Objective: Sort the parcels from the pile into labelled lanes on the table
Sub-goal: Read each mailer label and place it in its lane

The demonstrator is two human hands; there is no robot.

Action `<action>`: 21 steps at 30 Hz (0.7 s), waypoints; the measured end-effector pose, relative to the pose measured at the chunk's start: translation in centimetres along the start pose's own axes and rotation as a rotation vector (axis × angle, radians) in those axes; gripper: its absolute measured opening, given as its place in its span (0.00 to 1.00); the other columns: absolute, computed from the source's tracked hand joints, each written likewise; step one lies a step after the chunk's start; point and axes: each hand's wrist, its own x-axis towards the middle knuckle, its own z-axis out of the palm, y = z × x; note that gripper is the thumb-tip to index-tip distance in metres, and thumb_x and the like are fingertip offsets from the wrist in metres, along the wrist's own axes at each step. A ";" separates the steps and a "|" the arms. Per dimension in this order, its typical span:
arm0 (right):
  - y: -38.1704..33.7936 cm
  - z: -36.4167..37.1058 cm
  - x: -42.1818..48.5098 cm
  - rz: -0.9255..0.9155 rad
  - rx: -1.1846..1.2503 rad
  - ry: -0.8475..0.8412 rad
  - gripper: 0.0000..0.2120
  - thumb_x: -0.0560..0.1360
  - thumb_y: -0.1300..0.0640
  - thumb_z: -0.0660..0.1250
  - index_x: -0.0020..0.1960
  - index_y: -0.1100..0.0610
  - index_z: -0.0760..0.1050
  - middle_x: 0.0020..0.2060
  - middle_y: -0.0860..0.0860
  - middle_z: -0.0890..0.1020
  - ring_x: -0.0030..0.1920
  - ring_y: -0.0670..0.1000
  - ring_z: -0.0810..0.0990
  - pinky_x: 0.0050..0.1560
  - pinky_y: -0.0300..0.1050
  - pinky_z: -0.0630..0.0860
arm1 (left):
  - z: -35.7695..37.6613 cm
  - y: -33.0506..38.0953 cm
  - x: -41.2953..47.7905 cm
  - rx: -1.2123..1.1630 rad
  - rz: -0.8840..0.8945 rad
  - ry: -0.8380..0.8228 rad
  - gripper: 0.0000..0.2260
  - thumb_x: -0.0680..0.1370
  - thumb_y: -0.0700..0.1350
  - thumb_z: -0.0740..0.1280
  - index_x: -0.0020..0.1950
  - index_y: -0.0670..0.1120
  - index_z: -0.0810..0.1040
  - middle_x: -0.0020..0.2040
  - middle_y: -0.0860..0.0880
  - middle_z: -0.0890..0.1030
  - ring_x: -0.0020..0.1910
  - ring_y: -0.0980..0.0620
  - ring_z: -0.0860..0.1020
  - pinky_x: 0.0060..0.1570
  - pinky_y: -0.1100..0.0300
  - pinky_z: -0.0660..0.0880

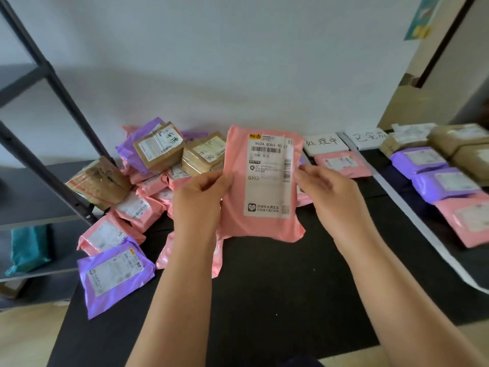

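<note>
Above the black worktop (264, 300), left grip (201, 193) and right grip (326, 192) pinch a pink plastic mailer (234, 221). Heaped parcels (137, 207) lie at ten o'clock.

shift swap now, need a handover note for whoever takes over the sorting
Left hand and right hand hold the pink plastic mailer bag upright above the black table.
Unsorted pile of pink and purple mailers and brown boxes lies left.
Done: one pink mailer below the white paper sign beside the bag; purple and pink mailers in the far-right lane.
Left: the held bag, then the pile.
</note>
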 end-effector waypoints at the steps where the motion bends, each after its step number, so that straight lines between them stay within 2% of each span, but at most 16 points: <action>1: -0.2 -0.1 -0.2 -0.016 0.015 -0.022 0.11 0.78 0.45 0.67 0.59 0.45 0.80 0.45 0.34 0.83 0.46 0.31 0.80 0.38 0.29 0.75 | 0.2 0.3 -0.3 -0.032 -0.005 -0.019 0.04 0.76 0.46 0.73 0.44 0.56 0.84 0.43 0.56 0.86 0.47 0.52 0.83 0.54 0.51 0.80; 3: -0.7 -0.4 -0.6 -0.057 0.006 -0.019 0.09 0.77 0.48 0.69 0.57 0.45 0.81 0.45 0.39 0.85 0.45 0.34 0.82 0.40 0.34 0.80 | 0.8 0.9 -1.0 -0.057 -0.005 -0.070 0.04 0.76 0.44 0.72 0.44 0.54 0.85 0.41 0.54 0.86 0.46 0.51 0.84 0.51 0.54 0.82; 6: -1.3 -1.0 -0.9 -0.085 0.022 0.075 0.03 0.77 0.52 0.71 0.49 0.44 0.82 0.42 0.40 0.86 0.44 0.40 0.84 0.46 0.50 0.84 | 1.3 1.3 -1.4 -0.060 -0.010 -0.138 0.03 0.76 0.43 0.72 0.45 0.51 0.86 0.43 0.50 0.86 0.45 0.47 0.83 0.55 0.48 0.81; 12: -1.6 -2.1 -1.2 -0.114 0.081 0.133 0.05 0.76 0.57 0.72 0.45 0.47 0.83 0.40 0.40 0.85 0.44 0.40 0.84 0.45 0.44 0.83 | 1.4 2.2 -1.8 -0.096 -0.010 -0.211 0.04 0.76 0.43 0.72 0.49 0.48 0.85 0.46 0.49 0.86 0.49 0.46 0.84 0.58 0.46 0.79; 15: -1.5 -1.9 -1.3 -0.112 0.060 0.097 0.03 0.76 0.56 0.72 0.46 0.49 0.83 0.42 0.41 0.85 0.45 0.39 0.84 0.44 0.42 0.83 | 1.4 3.0 -2.2 -0.139 0.010 -0.206 0.06 0.77 0.45 0.71 0.52 0.49 0.85 0.47 0.52 0.86 0.49 0.51 0.85 0.56 0.51 0.80; 21: -1.5 -2.0 -1.4 -0.109 0.077 0.038 0.02 0.75 0.57 0.73 0.48 0.53 0.82 0.44 0.43 0.86 0.47 0.44 0.84 0.48 0.51 0.83 | 1.2 3.3 -2.6 -0.206 0.058 -0.192 0.08 0.76 0.45 0.72 0.54 0.47 0.86 0.46 0.52 0.87 0.47 0.53 0.85 0.44 0.65 0.80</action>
